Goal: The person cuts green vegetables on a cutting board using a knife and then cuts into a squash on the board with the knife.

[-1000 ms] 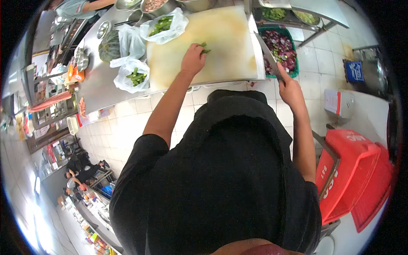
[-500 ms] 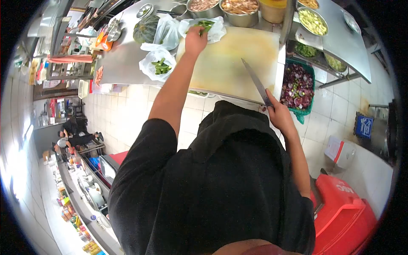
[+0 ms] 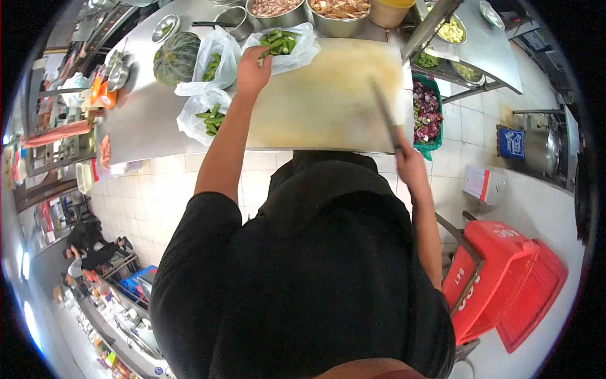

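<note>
My right hand (image 3: 410,165) grips a long kitchen knife (image 3: 384,110) by its handle, at the right front edge of a large pale cutting board (image 3: 328,95). The blade points away over the board, smeared by motion. At the board's far left, my left hand (image 3: 254,71) has its fingers bent at the near edge of an open white plastic bag (image 3: 303,55). Cut green vegetable pieces (image 3: 279,43) lie in that bag. What the fingertips hold, if anything, is hidden. Two more plastic bags (image 3: 222,44) (image 3: 192,117) with green pieces sit left of my forearm.
A green pumpkin (image 3: 177,58) stands left of the bags. Metal pots of chopped food (image 3: 276,18) (image 3: 339,24) and a handled pan (image 3: 235,24) line the back. A green crate of purple onions (image 3: 427,114) is right of the board. A red bin (image 3: 499,265) stands behind my right side.
My view has shifted, so the counter appears farther left. My left hand has drawn back from inside the bag to its left edge. My right hand still holds the knife, now blurred.
</note>
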A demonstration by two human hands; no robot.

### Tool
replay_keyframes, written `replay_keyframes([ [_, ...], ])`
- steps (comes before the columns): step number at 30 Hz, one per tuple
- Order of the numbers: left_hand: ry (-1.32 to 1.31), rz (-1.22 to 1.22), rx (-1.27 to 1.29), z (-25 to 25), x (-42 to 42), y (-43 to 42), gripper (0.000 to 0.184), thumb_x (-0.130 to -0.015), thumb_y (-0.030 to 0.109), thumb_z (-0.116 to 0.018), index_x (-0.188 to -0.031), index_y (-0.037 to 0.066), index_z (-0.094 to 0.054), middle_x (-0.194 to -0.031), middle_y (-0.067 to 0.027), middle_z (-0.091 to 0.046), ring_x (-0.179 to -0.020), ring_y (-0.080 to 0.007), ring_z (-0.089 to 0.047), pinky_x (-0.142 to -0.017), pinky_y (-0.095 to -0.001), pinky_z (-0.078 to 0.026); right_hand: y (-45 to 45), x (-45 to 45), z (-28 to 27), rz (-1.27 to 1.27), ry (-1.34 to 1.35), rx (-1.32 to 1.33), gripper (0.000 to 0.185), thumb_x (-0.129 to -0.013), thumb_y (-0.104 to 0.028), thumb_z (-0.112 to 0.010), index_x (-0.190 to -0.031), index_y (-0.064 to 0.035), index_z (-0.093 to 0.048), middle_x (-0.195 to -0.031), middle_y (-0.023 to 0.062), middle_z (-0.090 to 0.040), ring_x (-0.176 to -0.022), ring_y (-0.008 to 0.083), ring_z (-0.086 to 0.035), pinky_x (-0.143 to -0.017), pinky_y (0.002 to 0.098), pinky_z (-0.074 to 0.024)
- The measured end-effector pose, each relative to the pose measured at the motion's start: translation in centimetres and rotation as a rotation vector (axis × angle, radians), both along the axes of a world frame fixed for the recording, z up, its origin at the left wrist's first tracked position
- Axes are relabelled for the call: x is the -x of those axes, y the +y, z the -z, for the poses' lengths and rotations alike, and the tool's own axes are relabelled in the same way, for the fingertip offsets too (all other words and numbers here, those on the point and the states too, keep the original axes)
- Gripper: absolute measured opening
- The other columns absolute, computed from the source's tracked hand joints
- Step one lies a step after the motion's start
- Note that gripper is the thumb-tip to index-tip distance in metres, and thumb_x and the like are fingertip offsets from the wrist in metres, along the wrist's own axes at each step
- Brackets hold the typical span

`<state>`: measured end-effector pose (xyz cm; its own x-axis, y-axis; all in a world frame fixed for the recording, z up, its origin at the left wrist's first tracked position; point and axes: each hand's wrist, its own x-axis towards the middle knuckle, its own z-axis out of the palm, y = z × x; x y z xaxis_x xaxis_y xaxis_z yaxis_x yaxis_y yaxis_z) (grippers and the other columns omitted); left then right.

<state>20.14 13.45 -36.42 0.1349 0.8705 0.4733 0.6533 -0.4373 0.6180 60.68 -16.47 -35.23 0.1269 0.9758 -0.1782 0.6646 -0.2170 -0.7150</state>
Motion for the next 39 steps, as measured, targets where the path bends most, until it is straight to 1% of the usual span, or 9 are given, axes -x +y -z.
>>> replay_keyframes([
  [4, -0.103, -0.009, -0.009, -1.1, 3.6, -1.5, 0.023, -0.085, 0.007, -0.075, -0.107, 0.004, -0.072, -0.113, -0.0162, -0.070, -0.102, -0.0360, -0.068, -0.086, -0.0422, -0.057, -1.0, -0.9, -2.2, 0.392, -0.179, 0.118, 0.062, -0.099, -0.007, -0.055, -0.157, -0.0240, -0.044, -0.102, 0.0358, -0.065, -0.085, 0.0472, -0.071, -0.073, 0.0441, -0.0554],
  [8, -0.068, 0.038, -0.112, 0.2, 7.0, -0.8, 0.022, -0.084, 0.004, -0.074, -0.105, 0.005, -0.071, -0.111, -0.0166, -0.071, -0.102, -0.0370, -0.068, -0.089, -0.0441, -0.056, -0.8, 6.3, -5.2, 0.253, -0.149, 0.158, 0.062, -0.099, -0.008, -0.055, -0.158, -0.0235, -0.044, -0.094, 0.0355, -0.064, -0.075, 0.0474, -0.070, -0.067, 0.0460, -0.0538],
  [15, -0.170, -0.037, -0.087, -3.0, 9.9, -3.1, 0.022, -0.082, 0.002, -0.074, -0.104, 0.004, -0.071, -0.110, -0.0162, -0.070, -0.102, -0.0376, -0.067, -0.090, -0.0443, -0.055, 0.1, 6.2, -1.5, 0.419, 0.047, 0.177, 0.068, -0.097, -0.011, -0.050, -0.162, -0.0279, -0.037, -0.069, 0.0142, -0.061, -0.053, 0.0182, -0.054, -0.050, 0.0389, -0.0486],
  [20, -0.311, -0.156, -0.073, -5.2, 11.8, -6.7, 0.021, -0.088, 0.003, -0.072, -0.108, 0.004, -0.071, -0.111, -0.0132, -0.070, -0.097, -0.0279, -0.069, -0.075, -0.0350, -0.057, -1.1, -1.7, -0.3, 0.465, -0.463, -0.059, 0.072, -0.095, -0.015, -0.054, -0.162, -0.0092, -0.030, -0.118, 0.0340, -0.068, -0.097, 0.0489, -0.070, -0.083, 0.0527, -0.0536],
  [24, -0.327, -0.311, -0.056, -6.2, 15.5, -8.9, 0.022, -0.091, 0.004, -0.070, -0.114, 0.004, -0.070, -0.111, -0.0104, -0.070, -0.094, -0.0205, -0.068, -0.072, -0.0312, -0.056, 0.3, 0.8, -0.9, 0.411, -0.343, 0.029, 0.054, -0.099, -0.021, -0.054, -0.149, -0.0021, -0.043, -0.119, 0.0345, -0.067, -0.103, 0.0516, -0.067, -0.087, 0.0529, -0.0529],
  [27, -0.392, -0.449, -0.079, -5.2, 19.4, -8.9, 0.027, -0.093, 0.008, -0.071, -0.120, 0.002, -0.068, -0.108, -0.0088, -0.069, -0.092, -0.0159, -0.065, -0.071, -0.0298, -0.055, 0.5, 3.9, 1.6, 0.348, 0.070, -0.037, 0.047, -0.099, -0.015, -0.059, -0.142, 0.0008, -0.050, -0.107, 0.0235, -0.070, -0.094, 0.0361, -0.070, -0.086, 0.0453, -0.0553],
  [28, -0.450, -0.471, -0.094, -4.4, 21.2, -8.3, 0.028, -0.093, 0.008, -0.072, -0.120, 0.001, -0.068, -0.107, -0.0082, -0.068, -0.092, -0.0152, -0.065, -0.071, -0.0295, -0.054, 0.3, 4.8, 3.2, 0.253, 0.138, -0.142, 0.048, -0.100, -0.011, -0.056, -0.148, -0.0069, -0.047, -0.088, 0.0040, -0.062, -0.065, 0.0063, -0.055, -0.054, 0.0248, -0.0471],
  [33, -0.733, -0.636, 0.153, -6.4, 24.9, -5.8, 0.045, -0.094, 0.018, -0.074, -0.131, -0.004, -0.061, -0.108, -0.0067, -0.067, -0.093, -0.0144, -0.062, -0.082, -0.0292, -0.053, 2.5, 12.9, -4.2, 0.028, 0.431, -0.003, 0.050, -0.101, -0.007, -0.056, -0.150, -0.0084, -0.047, -0.097, 0.0104, -0.071, -0.059, 0.0125, -0.059, -0.056, 0.0306, -0.0523],
  [39, -0.542, -0.686, 0.190, -3.5, 31.8, 1.2, 0.067, -0.090, 0.038, -0.078, -0.138, -0.004, -0.057, -0.114, -0.0123, -0.066, -0.095, -0.0191, -0.063, -0.085, -0.0342, -0.054, 6.7, 16.8, -8.9, -0.211, 0.268, 0.008, 0.055, -0.099, -0.002, -0.055, -0.153, -0.0060, -0.044, -0.131, 0.0262, -0.065, -0.119, 0.0338, -0.067, -0.103, 0.0391, -0.0493],
])
